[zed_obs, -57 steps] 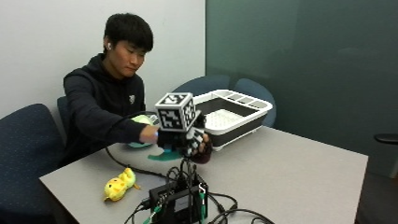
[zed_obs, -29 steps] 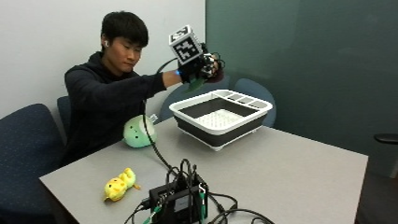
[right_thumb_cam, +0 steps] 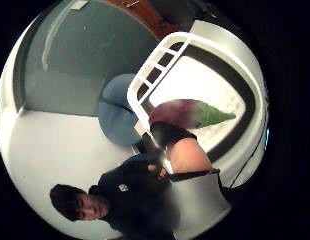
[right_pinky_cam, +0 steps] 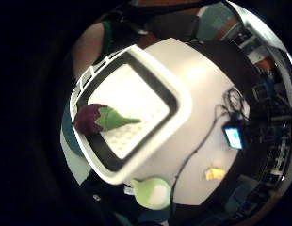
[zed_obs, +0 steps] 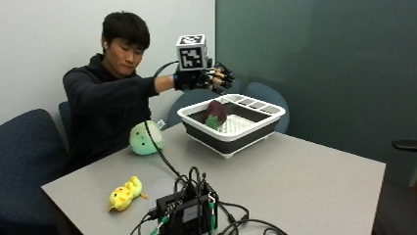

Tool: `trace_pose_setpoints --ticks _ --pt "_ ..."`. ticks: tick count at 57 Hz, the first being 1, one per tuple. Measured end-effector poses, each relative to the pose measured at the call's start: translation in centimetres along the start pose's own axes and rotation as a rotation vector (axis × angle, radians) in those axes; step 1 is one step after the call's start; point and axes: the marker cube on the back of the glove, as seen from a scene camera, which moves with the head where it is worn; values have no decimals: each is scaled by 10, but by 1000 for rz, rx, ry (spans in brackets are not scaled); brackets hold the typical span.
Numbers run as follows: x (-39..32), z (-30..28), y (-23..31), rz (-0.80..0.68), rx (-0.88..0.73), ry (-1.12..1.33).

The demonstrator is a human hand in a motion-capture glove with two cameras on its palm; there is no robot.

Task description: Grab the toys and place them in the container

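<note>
Purple eggplant toy drops free into the container below the right hand, fingers spread and empty; it could bounce out at the 9 o'clock rim.

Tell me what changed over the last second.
The gloved right hand rose from the table beside the green round toy to above the container and let go of the purple and green toy, which now drops into the container. The green round toy and yellow toy stayed on the table.
</note>
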Motion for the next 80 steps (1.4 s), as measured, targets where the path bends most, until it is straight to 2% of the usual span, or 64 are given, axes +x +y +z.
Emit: trace_pose_setpoints --ticks 6,14,20,25,32,40,54,59,67,80 --pt "26 -10 42 38 -37 72" --pt "106 -16 86 330 -82 174" --pt "166 -6 121 480 -251 284" --pt "203 6 147 504 -390 342" --pt "237 21 175 514 -493 419" --pt "271 34 196 571 -531 529" --pt "301 67 199 568 -560 607" --pt "307 78 195 553 -532 623" --pt "303 81 185 481 -371 619" --pt "238 32 152 351 -93 318"
